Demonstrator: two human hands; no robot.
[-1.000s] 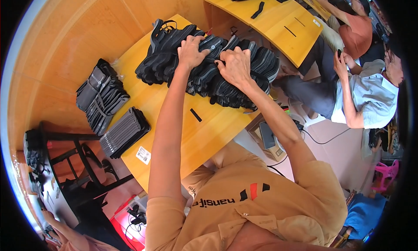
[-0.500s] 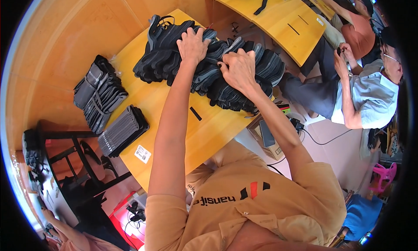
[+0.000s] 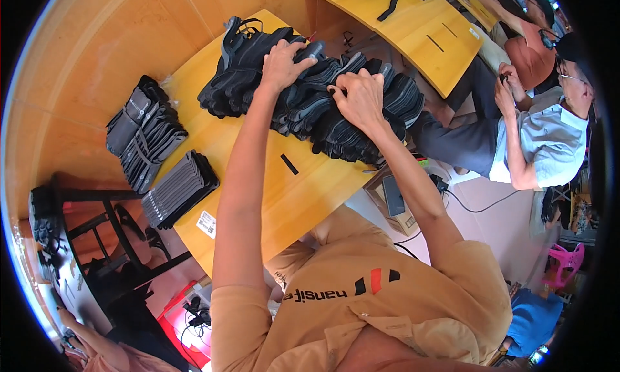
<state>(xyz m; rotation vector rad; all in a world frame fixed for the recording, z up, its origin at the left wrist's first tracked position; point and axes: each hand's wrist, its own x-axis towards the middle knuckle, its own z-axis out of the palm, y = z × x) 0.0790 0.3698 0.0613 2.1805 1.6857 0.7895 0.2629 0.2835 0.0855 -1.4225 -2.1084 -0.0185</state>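
Note:
A long heap of black and grey padded fabric pieces [image 3: 323, 110], packed in overlapping layers, lies across the far part of the yellow table [image 3: 258, 157]. On top of its middle rests my left hand [image 3: 282, 65], thumb and forefinger apart, holding nothing that I can see. Farther right, my right hand [image 3: 363, 99] has its fingers curled down over the upper pieces, thumb against them. Something small and black shows at the thumb tip; I cannot tell what it is. The undersides of my right fingers are hidden.
Left on the table are a strapped black bundle [image 3: 145, 134] and a neat grey-black stack [image 3: 181, 190]. A short black strip [image 3: 289, 164] lies nearer me. A seated person [image 3: 539, 136] is at the right, beside another yellow table [image 3: 413, 33]. A cardboard box [image 3: 400, 220] stands below the right edge.
My left hand has loosened, its thumb now farther from the fingers. The right hand has shifted slightly right along the heap. The whole view has moved a little.

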